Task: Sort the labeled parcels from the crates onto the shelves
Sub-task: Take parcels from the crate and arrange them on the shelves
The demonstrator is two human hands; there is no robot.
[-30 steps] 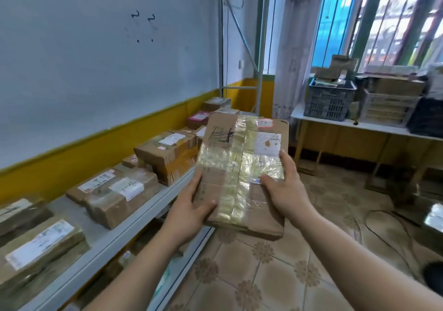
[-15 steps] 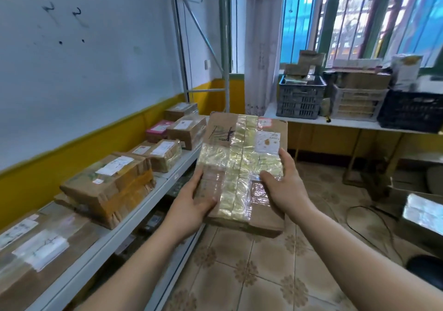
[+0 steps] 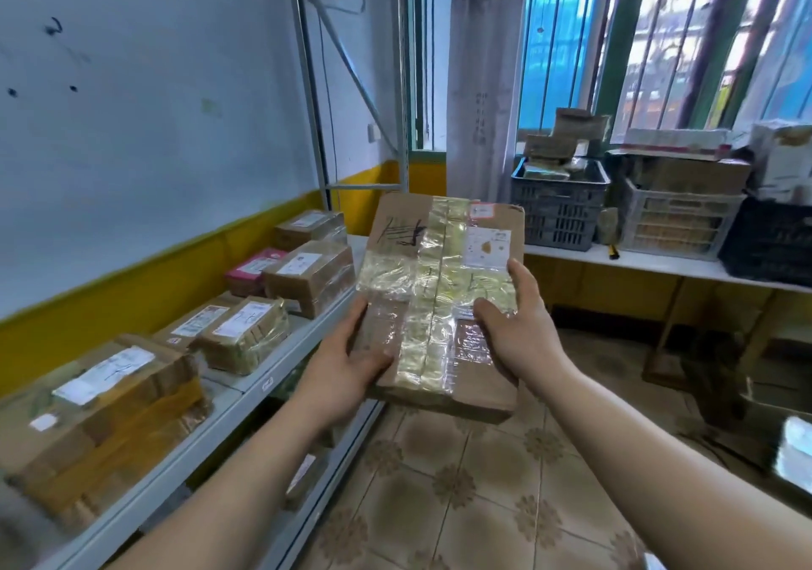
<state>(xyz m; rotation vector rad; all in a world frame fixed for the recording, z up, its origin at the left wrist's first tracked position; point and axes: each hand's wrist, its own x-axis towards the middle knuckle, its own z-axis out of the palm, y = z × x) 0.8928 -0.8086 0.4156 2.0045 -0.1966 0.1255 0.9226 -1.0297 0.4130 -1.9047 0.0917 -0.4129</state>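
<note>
Head view: a person is holding a taped cardboard parcel (image 3: 439, 262) in the air, just off the front edge of the shelf (image 3: 259, 376). The left hand (image 3: 347, 367) is gripping its near corner, thumb on top. The right hand (image 3: 518, 332) is clasping the far side, thumb lying across the tape. Labeled boxes (image 3: 307, 275) are sitting along the shelf, and crates (image 3: 558, 213) are standing beyond its far end.

Daylight from window (image 3: 659, 42), blurred warped edges

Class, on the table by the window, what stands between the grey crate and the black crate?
In the head view, a white crate stands between the grey crate and the black crate.
</note>
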